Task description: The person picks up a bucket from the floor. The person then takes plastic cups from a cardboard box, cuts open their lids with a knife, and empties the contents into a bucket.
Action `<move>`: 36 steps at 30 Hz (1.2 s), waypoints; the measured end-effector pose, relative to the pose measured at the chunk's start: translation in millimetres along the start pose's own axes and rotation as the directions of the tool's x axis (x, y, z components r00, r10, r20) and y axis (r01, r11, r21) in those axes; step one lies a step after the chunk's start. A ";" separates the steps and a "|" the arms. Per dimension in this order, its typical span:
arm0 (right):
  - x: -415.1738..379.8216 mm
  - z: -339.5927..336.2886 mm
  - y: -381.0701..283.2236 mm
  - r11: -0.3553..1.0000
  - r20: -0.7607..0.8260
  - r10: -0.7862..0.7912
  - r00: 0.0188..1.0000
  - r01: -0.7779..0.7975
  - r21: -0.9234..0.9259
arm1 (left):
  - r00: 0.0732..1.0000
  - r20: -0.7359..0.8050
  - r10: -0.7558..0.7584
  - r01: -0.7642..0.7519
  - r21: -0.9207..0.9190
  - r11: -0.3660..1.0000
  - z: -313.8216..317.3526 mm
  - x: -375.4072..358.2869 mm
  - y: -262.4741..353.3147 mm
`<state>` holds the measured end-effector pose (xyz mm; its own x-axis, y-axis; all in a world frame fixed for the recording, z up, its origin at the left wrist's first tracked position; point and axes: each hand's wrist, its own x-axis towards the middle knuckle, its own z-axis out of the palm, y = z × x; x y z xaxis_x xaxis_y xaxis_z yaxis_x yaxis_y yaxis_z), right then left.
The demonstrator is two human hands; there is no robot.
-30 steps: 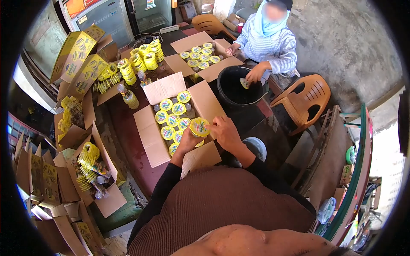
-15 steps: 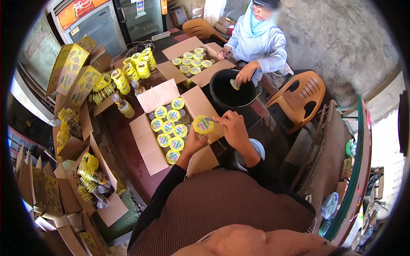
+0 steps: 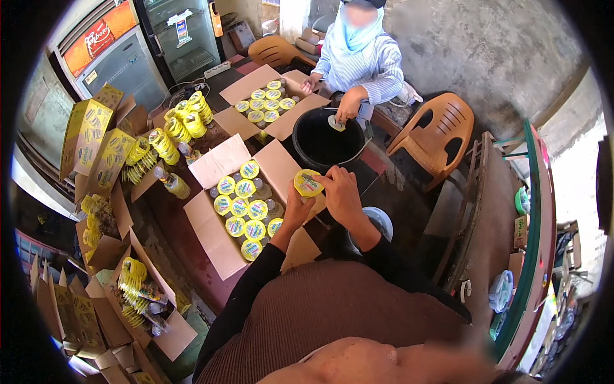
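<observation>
My left hand (image 3: 298, 210) is closed around something under a round yellow lemon label (image 3: 307, 183), likely a bottle, whose body is mostly hidden by my fingers. The label faces up toward me. From the other side, the fingers of my right hand (image 3: 342, 195) are closed at the label's right edge. Just left of my hands stands an open cardboard box (image 3: 220, 233). It holds several bottles with round yellow lemon labels (image 3: 239, 207) on their tops, and some bottles without them.
Across the table a person (image 3: 358, 57) dips a labelled item into a black bucket (image 3: 300, 142). Another open box (image 3: 231, 126) holds labelled bottles. Stacks of yellow labels (image 3: 192, 118), a lying bottle (image 3: 173, 184) and cartons are at left. An orange chair (image 3: 441, 131) stands right, a pale bucket (image 3: 378, 221) nearer.
The view has shifted, so the boxes appear further left. My right hand has moved in against the label's edge; a thin grey strip seen over the label before is now hard to make out.
</observation>
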<state>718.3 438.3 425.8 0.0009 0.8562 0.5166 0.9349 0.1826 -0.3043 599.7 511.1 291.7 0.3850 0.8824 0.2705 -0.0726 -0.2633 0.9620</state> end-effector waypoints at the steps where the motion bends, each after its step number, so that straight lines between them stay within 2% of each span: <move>1: 2.3 -0.1 2.6 1.000 -0.002 -0.006 1.000 0.006 -0.019 | 1.000 0.002 0.001 -0.001 0.000 1.000 4.1 3.0 -1.8; 3: 7.0 0.1 7.6 0.999 -0.004 -0.013 1.000 0.013 -0.037 | 0.999 -0.023 -0.024 0.021 -0.127 0.992 12.3 7.9 -8.7; 4: 10.7 0.0 10.6 0.999 0.003 -0.014 1.000 0.014 -0.050 | 1.000 -0.024 -0.021 0.017 -0.127 0.992 14.7 14.4 -13.7; 6: 15.6 1.1 16.1 0.998 0.012 -0.012 1.000 0.013 -0.062 | 0.993 -0.043 0.106 -0.107 -0.037 0.994 18.6 26.5 -19.1; 10: 31.5 2.8 28.6 0.995 0.006 0.000 1.000 0.000 -0.099 | 0.997 -0.044 0.067 -0.068 -0.013 0.998 23.5 45.6 -17.2; 13: 41.9 3.7 38.5 0.993 0.002 0.004 1.000 -0.004 -0.115 | 0.992 -0.038 0.122 -0.119 0.079 0.990 25.4 61.4 -13.2; 15: 45.5 7.3 45.3 0.993 0.006 0.006 1.000 -0.005 -0.117 | 0.993 -0.033 0.118 -0.110 0.178 0.978 26.2 64.7 -13.5; 21: 58.5 16.5 62.1 0.987 0.018 -0.011 1.000 0.014 -0.159 | 0.997 -0.038 0.074 -0.061 0.276 0.959 30.1 75.7 -10.2; 25: 64.7 34.8 75.3 0.987 0.037 -0.018 0.999 0.024 -0.159 | 0.995 -0.050 0.088 -0.076 0.200 0.977 34.8 84.5 -10.9; 27: 64.3 46.2 83.8 0.984 0.071 -0.021 0.997 0.033 -0.175 | 0.991 -0.090 0.098 -0.065 0.312 0.948 36.6 92.7 -10.0; 30: 71.2 51.8 95.9 0.985 0.018 -0.065 0.998 0.067 -0.156 | 0.991 -0.042 0.128 -0.108 0.311 0.944 31.6 117.1 -32.6; 34: 80.3 51.2 121.7 0.992 -0.034 -0.032 0.999 0.027 -0.121 | 0.991 -0.029 0.127 -0.108 0.366 0.924 22.7 131.4 -46.5; 36: 79.9 48.6 136.9 0.986 -0.010 -0.032 0.999 0.030 -0.163 | 0.996 -0.065 0.066 -0.022 0.526 0.850 22.3 135.6 -46.2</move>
<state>829.1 555.2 386.5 -0.0256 0.8451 0.5340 0.9798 0.1271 -0.1542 675.8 634.2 283.2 0.3186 0.8866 0.3354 0.4134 -0.4483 0.7925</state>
